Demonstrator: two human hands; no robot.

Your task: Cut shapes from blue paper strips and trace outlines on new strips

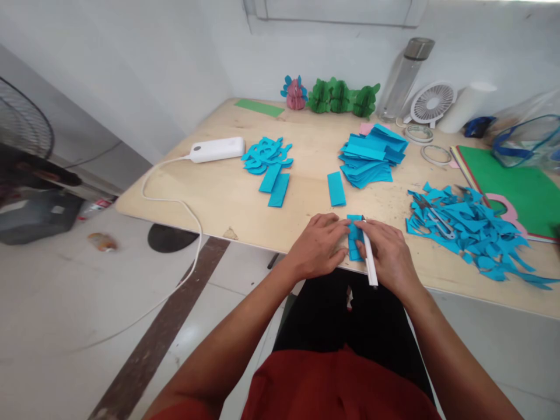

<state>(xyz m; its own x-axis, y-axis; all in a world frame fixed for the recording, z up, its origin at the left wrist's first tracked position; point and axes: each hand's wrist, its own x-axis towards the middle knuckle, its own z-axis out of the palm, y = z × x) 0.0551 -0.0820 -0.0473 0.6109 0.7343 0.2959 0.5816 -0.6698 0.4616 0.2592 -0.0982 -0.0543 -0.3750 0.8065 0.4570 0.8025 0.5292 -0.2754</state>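
Observation:
A small blue paper strip [354,249], with crease lines or layered edges across it, lies at the table's front edge between my hands. My left hand [319,244] is curled at its left side, with the index finger and thumb on the paper's edge. From the right, my right hand [391,256] touches the same strip and holds a white pen [370,259]. The pen slants, its dark tip pointing away from me near the strip's top right corner. Just beyond lies another blue paper strip [336,189].
Cut blue shapes [266,154] lie left, near a white power bank [217,149] with a cable. A stack of blue paper [371,154] stands behind. Blue scraps [476,233] with scissors [437,219] are at right, beside green sheets [525,186]. Green paper figures [339,96] line the wall.

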